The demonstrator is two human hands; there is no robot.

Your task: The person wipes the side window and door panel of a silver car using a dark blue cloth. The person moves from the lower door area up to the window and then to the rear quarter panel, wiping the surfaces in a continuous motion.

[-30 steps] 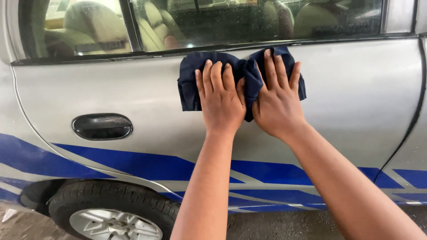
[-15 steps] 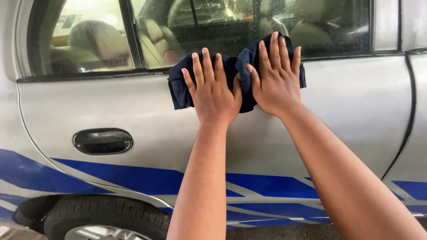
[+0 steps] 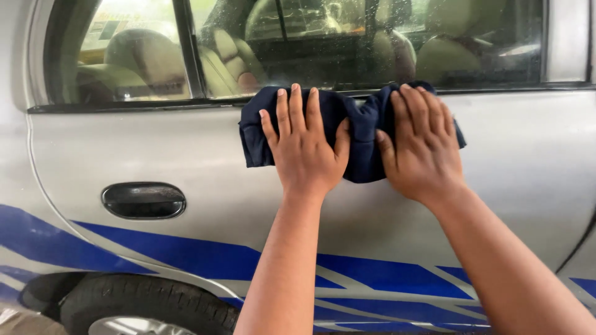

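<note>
1. Both hands press flat, fingers spread, on a dark navy blue cloth, soft and bunched [image 3: 360, 133], pinning it against the silver metal car door [image 3: 186, 149]. Neither hand grips the cloth; each lies open-palmed on it.

2. The left hand [image 3: 305, 144] covers the left half of the cloth, with a fold of fabric sticking out past its little finger. The right hand [image 3: 422, 146] covers the right half, and a ridge of cloth is humped up between the two thumbs.

3. Compared with a second ago, the hands and cloth sit higher on the panel: the cloth's top edge now meets the black window trim strip [image 3: 124, 105] just above the fingertips, where earlier a band of bare silver showed between them.

4. The hands also stand a little further apart than before, so the cloth is spread wider under them.

5. I judge this as an upward wiping stroke reaching the top of the door panel; the stretch below the wrists looks already covered.

6. Well off to the left of the left hand lies the black oval recessed door handle [image 3: 144, 200]. Below both forearms run blue painted stripes [image 3: 205, 254], and the black rubber tyre [image 3: 149, 304] shows beneath the left forearm's side.

7. Above the fingertips, the tinted window glass [image 3: 347, 43] shows beige seats inside.
</note>
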